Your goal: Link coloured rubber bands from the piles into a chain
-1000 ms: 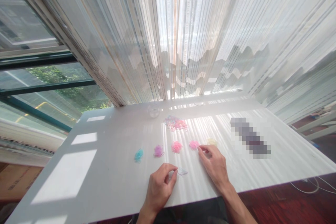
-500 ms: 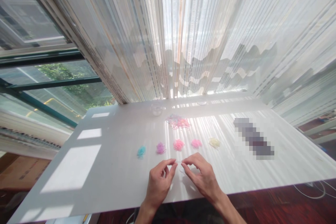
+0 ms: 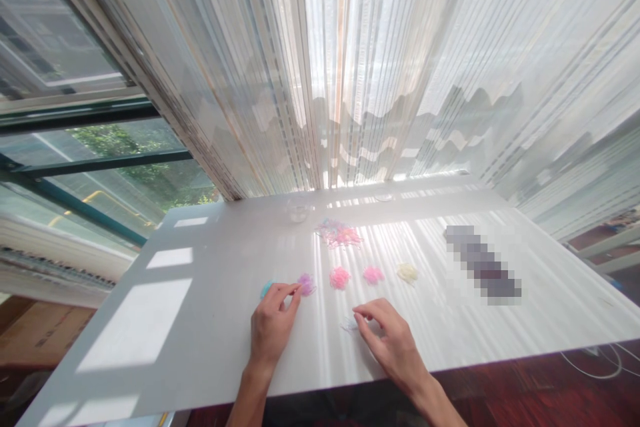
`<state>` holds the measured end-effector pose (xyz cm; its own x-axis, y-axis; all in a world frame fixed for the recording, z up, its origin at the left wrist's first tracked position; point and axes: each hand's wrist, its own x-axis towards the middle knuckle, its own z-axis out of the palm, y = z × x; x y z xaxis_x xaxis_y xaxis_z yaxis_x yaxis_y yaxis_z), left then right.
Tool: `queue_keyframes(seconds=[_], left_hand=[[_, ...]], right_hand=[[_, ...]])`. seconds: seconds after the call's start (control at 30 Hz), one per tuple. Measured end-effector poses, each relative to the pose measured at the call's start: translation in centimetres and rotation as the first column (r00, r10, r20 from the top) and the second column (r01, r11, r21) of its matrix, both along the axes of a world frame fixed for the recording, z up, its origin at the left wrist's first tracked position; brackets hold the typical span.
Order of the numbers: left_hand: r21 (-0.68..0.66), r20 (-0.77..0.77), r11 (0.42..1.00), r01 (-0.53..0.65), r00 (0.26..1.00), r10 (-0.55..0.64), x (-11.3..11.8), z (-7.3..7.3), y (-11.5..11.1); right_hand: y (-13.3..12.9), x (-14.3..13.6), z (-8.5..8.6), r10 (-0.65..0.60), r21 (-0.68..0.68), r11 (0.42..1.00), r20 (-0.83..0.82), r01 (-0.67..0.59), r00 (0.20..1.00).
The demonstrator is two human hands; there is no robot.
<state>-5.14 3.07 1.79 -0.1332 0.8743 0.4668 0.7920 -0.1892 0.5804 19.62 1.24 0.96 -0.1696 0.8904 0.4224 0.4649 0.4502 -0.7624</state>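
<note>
Hands (image 3: 273, 325) (image 3: 389, 337) apart, purple pile (image 3: 307, 282) perhaps touched.

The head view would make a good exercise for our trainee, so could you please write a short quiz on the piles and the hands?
1. Multiple choice: which of these are the fingertips of the left hand nearest to?
A) the coral pile
B) the purple pile
C) the mixed-colour heap

2. True or false: as the person sees it, the yellow pile is at the right end of the row of small piles.

3. Fill in the missing word: the few pale strands on the white table lie nearest to the ____ hand.

Key: 1: B. 2: true. 3: right, for the right hand has its fingertips just beside or above them.
</note>
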Motion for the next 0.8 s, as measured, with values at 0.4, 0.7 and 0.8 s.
queue_keyframes(seconds=[0.4, 0.7, 0.8], left_hand=[[-0.061, -0.034, 0.997, -0.052, 0.998, 0.05, -0.7, -0.1, 0.2], [-0.064, -0.002, 0.988, 0.138, 0.99, -0.138, 0.9, 0.3, -2.5], [-0.156, -0.007, 0.937, 0.311, 0.949, -0.316, 2.6, 0.2, -3.4]], right_hand=[[-0.4, 0.7, -0.6, -0.023, -0.027, 0.999, 0.036, 0.024, 0.999], [-0.4, 0.8, -0.9, 0.016, -0.016, 1.0, 0.068, -0.015, 0.998], [-0.6, 0.9, -0.9, 0.057, -0.024, 0.998, 0.097, -0.054, 0.994]])
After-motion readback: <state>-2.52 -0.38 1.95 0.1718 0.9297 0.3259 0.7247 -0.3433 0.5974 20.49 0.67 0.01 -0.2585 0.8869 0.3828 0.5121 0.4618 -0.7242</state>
